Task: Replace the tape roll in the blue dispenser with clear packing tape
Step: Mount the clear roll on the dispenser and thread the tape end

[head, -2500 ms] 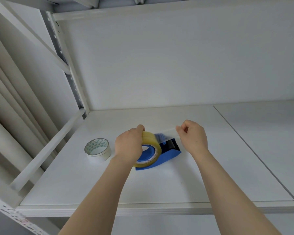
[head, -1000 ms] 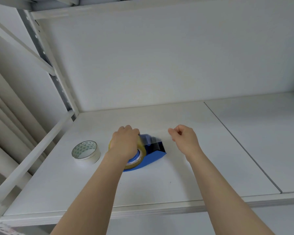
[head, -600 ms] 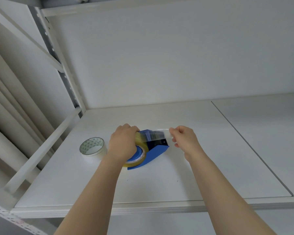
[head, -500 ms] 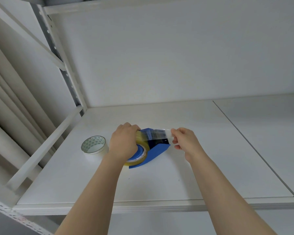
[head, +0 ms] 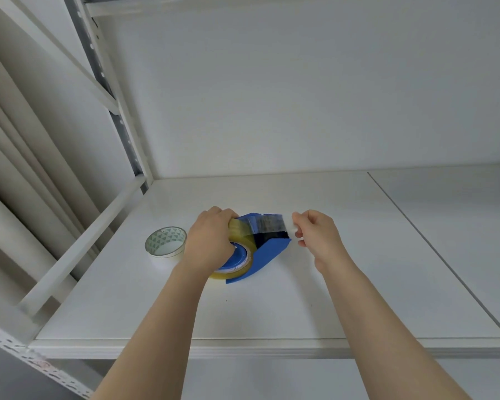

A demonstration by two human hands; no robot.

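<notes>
1. The left hand [head: 211,243] is clamped over the top of the clear packing tape roll [head: 237,262], fingers curled down the far side, pressing it into the blue dispenser [head: 267,251].
2. The right hand [head: 318,238] is closed in a pinch, thumb and fingertips gripping the free end of the tape strip [head: 267,223], which stretches taut from the top of the roll across the dispenser's front.
3. The dispenser sits on the white shelf [head: 272,313], near its middle, with the yellowish roll seated on the blue hub; its pointed cutter end faces right, just below the pulled strip.
4. A second tape roll [head: 165,243], white with a patterned inner core, lies flat on the shelf just left of the left hand, apart from the dispenser; its core holds nothing.
5. The shelf's front edge [head: 272,346] runs across the view below both forearms, with bare surface between it and the dispenser.
6. A seam [head: 433,249] in the shelf boards runs diagonally well to the right of the right hand, with open board on both sides.
7. At the left, a slanted white rail [head: 84,243] and a perforated upright [head: 113,105] bound the shelf; the back panel [head: 300,96] closes it behind, well beyond the hands.
</notes>
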